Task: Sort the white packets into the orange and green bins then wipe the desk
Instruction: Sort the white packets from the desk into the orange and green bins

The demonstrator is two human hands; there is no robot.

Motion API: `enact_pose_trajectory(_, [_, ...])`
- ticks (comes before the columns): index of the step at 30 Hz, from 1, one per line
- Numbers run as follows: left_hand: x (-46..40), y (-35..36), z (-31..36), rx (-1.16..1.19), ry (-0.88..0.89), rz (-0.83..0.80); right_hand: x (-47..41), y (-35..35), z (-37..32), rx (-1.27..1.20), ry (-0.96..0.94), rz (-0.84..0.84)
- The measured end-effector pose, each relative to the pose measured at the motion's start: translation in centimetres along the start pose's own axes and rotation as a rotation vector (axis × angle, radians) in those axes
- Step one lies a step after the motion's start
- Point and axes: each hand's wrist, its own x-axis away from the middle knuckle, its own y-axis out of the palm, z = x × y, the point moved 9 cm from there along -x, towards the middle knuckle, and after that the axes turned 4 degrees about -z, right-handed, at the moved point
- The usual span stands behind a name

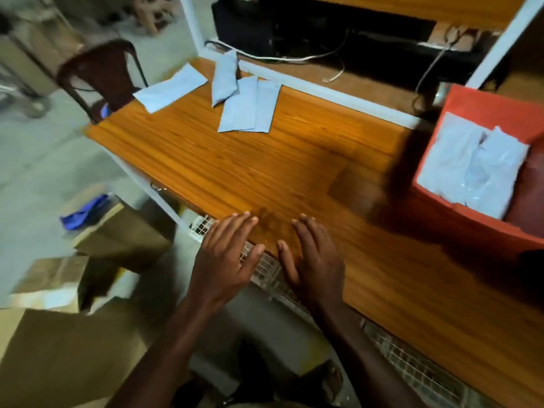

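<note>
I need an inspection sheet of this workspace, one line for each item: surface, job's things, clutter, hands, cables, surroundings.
Surface: wooden desk, bare in the middle.
Job's things: four white packets lie at the far edge, one apart to the left; orange bin at the right already holds packets; green bin and wiping cloth not in view.
Clutter: nothing seen on the desk besides the packets.
Hands: left hand and right hand, fingers straight, empty, at the near desk edge.
Cables: white cable along the shelf behind the desk.
Surroundings: dark plastic chair at the far left; cardboard boxes on the floor.
</note>
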Motion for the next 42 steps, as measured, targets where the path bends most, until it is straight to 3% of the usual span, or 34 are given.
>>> enact_pose_trajectory(6, [2.8,-1.4,-10.4,0.059,-0.195,-0.03,-1.6,9.1,-5.6,0.025,-0.006,-0.13])
enact_pose_trajectory(20, [-2.3,-3.2,-23.0,0.141,-0.299,0.016,-11.2,20.7,-12.0,0.024,-0.01,-0.216])
enact_pose_trajectory(32, [-14.4,-5.5,-29.6,0.163,-0.128,0.035,-20.5,24.0,-10.5,0.15,0.133,0.038])
enact_pose_trajectory(36, [-18.7,-5.0,-32.1,0.18,-0.022,-0.032,-23.6,24.5,-10.4,0.281,0.189,0.142])
enact_pose_trajectory(42, [-25.4,-4.9,-34.7,0.181,0.11,-0.102,-28.3,25.3,-10.3,0.276,0.341,0.16])
